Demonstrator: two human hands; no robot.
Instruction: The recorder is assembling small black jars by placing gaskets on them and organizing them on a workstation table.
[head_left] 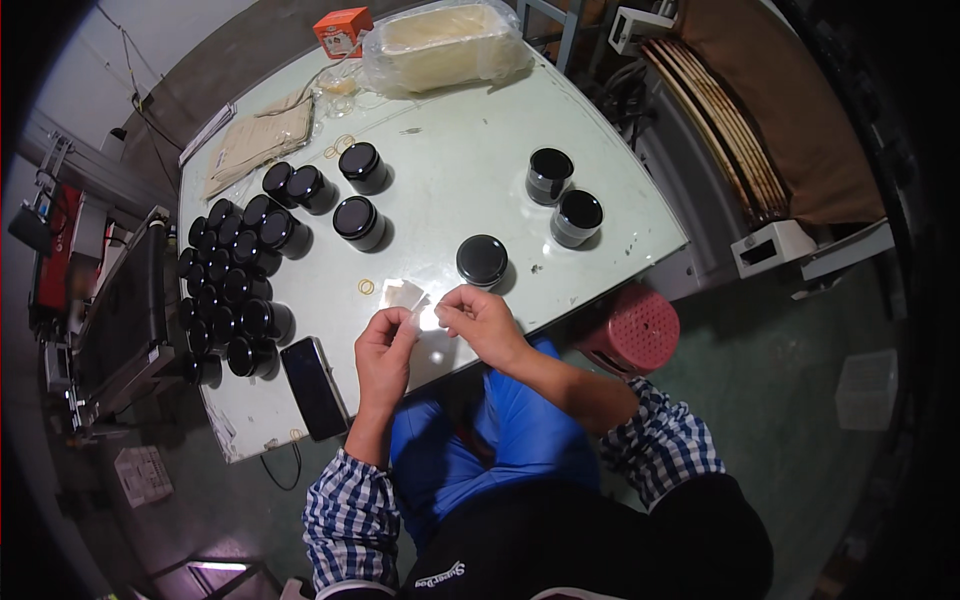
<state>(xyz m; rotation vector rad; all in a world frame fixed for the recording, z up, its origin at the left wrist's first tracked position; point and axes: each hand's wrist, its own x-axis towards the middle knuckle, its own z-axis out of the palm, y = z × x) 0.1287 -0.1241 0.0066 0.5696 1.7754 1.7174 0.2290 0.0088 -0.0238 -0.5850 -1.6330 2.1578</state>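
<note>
Over the near edge of the table, my left hand (385,355) pinches a small, pale, translucent piece of film between thumb and fingers. Close beside it, my right hand (485,325) is also closed in a pinch at the film's other side; what lies between its fingertips is too small to make out. Some whitish, thin slips (402,293) show just beyond my left fingertips. Nearest to my right hand, a round black-lidded jar (482,260) stands upright just past the knuckles. Glare on the tabletop blurs the gap between my hands.
Many black jars (240,285) crowd the table's left side, with two more (577,218) at the right. A phone (314,388) lies at the near left. Cardboard-coloured sheets (262,140), an orange box (343,32) and a plastic-wrapped tub (445,48) sit far back. A red stool (632,330) stands right.
</note>
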